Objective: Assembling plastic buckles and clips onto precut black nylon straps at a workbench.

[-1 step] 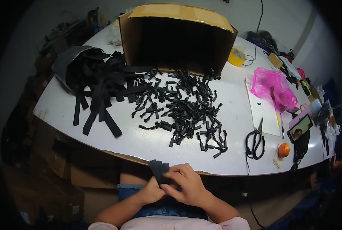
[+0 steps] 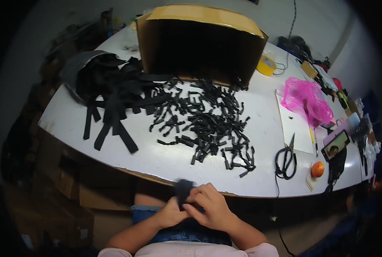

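Note:
Just off the table's front edge, my left hand (image 2: 173, 213) is closed around the lower end of a black fabric strip (image 2: 183, 189). The strip's top stands up out of the grip and is blurred by motion. The fingers of my right hand (image 2: 208, 207) are bent and pressed against the strip's right side; its lower part is hidden by both hands. Beyond them, many small black pieces with short cords and buckle-like ends (image 2: 214, 120) lie in a loose heap. Left of this heap, long black strips (image 2: 109, 109) spill out of a grey bag (image 2: 75, 68).
A cardboard box (image 2: 206, 19) lies at the back, its opening facing me. To the right on the white table (image 2: 259, 141) are black-handled scissors (image 2: 286, 162), a lined notepad (image 2: 291, 124), a pink plastic bag (image 2: 306, 100), yellow tape (image 2: 266, 65), a phone (image 2: 336, 145) and an orange fruit (image 2: 317, 169).
The upper end of the strip has shifted a little to the right and looks narrower. Both hands keep their hold, with the right fingers slightly moved. The whole view has shifted slightly.

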`<state>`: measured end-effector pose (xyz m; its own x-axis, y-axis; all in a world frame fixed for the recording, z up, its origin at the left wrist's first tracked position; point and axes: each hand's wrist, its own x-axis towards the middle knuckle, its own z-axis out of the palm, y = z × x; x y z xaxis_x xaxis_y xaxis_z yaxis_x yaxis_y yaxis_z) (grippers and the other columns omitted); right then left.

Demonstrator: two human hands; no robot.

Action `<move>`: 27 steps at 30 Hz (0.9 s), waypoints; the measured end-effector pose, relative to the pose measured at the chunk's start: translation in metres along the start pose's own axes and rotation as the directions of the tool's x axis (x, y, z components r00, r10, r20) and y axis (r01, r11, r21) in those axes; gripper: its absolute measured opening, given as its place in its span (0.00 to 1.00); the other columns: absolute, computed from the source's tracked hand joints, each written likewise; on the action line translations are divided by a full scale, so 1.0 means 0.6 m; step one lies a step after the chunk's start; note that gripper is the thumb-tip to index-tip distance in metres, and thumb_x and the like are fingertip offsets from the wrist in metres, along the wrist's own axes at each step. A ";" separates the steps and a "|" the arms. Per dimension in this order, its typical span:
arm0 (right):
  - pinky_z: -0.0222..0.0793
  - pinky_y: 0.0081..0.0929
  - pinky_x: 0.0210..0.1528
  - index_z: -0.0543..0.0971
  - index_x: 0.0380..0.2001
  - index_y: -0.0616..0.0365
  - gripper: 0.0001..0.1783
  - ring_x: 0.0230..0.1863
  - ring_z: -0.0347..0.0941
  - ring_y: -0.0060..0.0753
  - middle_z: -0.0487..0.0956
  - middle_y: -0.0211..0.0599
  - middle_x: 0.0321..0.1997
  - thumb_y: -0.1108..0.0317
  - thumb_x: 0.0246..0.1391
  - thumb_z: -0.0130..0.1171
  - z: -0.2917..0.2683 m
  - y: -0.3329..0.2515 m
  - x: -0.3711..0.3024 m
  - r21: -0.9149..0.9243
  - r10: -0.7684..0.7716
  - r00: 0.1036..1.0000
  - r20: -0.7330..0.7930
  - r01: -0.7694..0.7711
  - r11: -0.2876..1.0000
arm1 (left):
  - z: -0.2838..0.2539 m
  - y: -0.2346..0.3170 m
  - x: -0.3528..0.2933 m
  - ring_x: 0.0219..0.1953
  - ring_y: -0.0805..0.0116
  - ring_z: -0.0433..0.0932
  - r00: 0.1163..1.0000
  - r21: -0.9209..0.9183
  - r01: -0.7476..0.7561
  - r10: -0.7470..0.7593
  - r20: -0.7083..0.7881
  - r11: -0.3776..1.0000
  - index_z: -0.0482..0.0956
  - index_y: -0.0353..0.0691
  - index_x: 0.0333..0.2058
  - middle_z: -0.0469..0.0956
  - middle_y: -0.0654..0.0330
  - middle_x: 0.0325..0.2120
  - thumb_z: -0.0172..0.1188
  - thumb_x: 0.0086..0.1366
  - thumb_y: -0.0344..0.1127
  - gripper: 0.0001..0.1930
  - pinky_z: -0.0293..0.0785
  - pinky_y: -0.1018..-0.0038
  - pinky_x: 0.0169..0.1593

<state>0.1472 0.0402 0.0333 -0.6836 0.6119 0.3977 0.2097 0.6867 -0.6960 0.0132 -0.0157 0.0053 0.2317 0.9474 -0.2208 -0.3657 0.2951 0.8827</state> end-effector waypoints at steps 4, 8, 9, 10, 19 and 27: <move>0.60 0.25 0.29 0.70 0.24 0.59 0.07 0.28 0.64 0.38 0.70 0.39 0.27 0.73 0.39 0.57 0.005 0.011 -0.011 0.197 0.060 0.998 -0.014 -0.056 0.979 | -0.020 -0.021 -0.009 0.14 0.82 0.63 0.977 -0.043 0.162 -0.154 0.151 0.986 0.68 0.38 0.28 0.65 0.67 0.16 0.53 0.57 0.37 0.09 0.60 0.86 0.16; 0.61 0.27 0.31 0.71 0.26 0.60 0.08 0.29 0.65 0.39 0.71 0.39 0.27 0.72 0.40 0.58 0.002 0.006 0.017 0.307 0.156 0.986 0.054 -0.165 0.937 | -0.038 -0.007 -0.027 0.11 0.81 0.59 0.966 -0.245 0.228 -0.187 0.180 0.942 0.67 0.37 0.26 0.61 0.67 0.12 0.48 0.60 0.40 0.12 0.59 0.84 0.15; 0.61 0.27 0.31 0.71 0.26 0.60 0.08 0.29 0.65 0.39 0.71 0.39 0.27 0.72 0.40 0.58 -0.001 0.006 0.035 0.298 0.146 0.988 0.051 -0.155 0.942 | -0.048 -0.003 -0.028 0.10 0.81 0.58 0.974 -0.341 0.213 -0.169 0.154 0.916 0.67 0.37 0.25 0.59 0.68 0.11 0.48 0.60 0.41 0.12 0.58 0.83 0.14; 0.62 0.27 0.31 0.71 0.26 0.60 0.09 0.29 0.66 0.38 0.71 0.39 0.28 0.70 0.40 0.58 0.000 0.007 0.060 0.201 0.075 0.995 0.068 -0.087 0.976 | -0.057 0.013 -0.034 0.10 0.81 0.55 0.985 -0.372 0.157 -0.172 -0.008 0.915 0.66 0.37 0.24 0.56 0.68 0.10 0.46 0.61 0.42 0.13 0.58 0.81 0.14; 0.69 0.26 0.31 0.66 0.41 0.70 0.27 0.28 0.73 0.35 0.75 0.46 0.29 0.57 0.44 0.56 0.127 0.063 0.346 -0.077 0.229 0.972 0.045 -0.225 0.971 | -0.247 0.191 -0.037 0.07 0.82 0.53 0.513 0.100 -0.535 0.417 -0.750 0.839 0.70 0.36 0.27 0.70 0.60 0.16 0.44 0.60 0.42 0.14 0.68 0.80 0.20; 0.67 0.19 0.20 0.70 0.31 0.67 0.20 0.20 0.69 0.25 0.71 0.36 0.23 0.60 0.40 0.59 0.258 0.076 0.461 0.529 0.647 0.757 0.093 -0.588 0.612 | -0.350 0.230 0.070 0.08 0.81 0.56 0.674 -0.055 -0.242 0.127 -0.727 0.969 0.69 0.38 0.32 0.61 0.69 0.12 0.48 0.55 0.32 0.07 0.75 0.69 0.22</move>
<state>-0.1406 0.1803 0.0192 -0.4469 0.8708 -0.2048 0.1609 -0.1470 -0.9760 -0.2165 0.0910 0.0306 -0.5461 0.7663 -0.3384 -0.4602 0.0631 0.8856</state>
